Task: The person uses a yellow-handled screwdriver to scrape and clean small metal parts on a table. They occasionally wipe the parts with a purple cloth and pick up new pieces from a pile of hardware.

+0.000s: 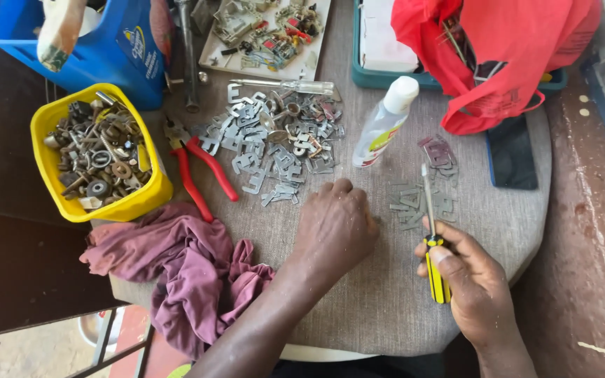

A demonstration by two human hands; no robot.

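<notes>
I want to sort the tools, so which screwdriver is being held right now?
The yellow-and-black-handled screwdriver, gripped by the right hand; the clear-handled screwdriver lies untouched beside the metal clips.

Yellow-black screwdriver point(433, 246) upright-tilted, tip over flat metal pieces point(414, 203)
</notes>
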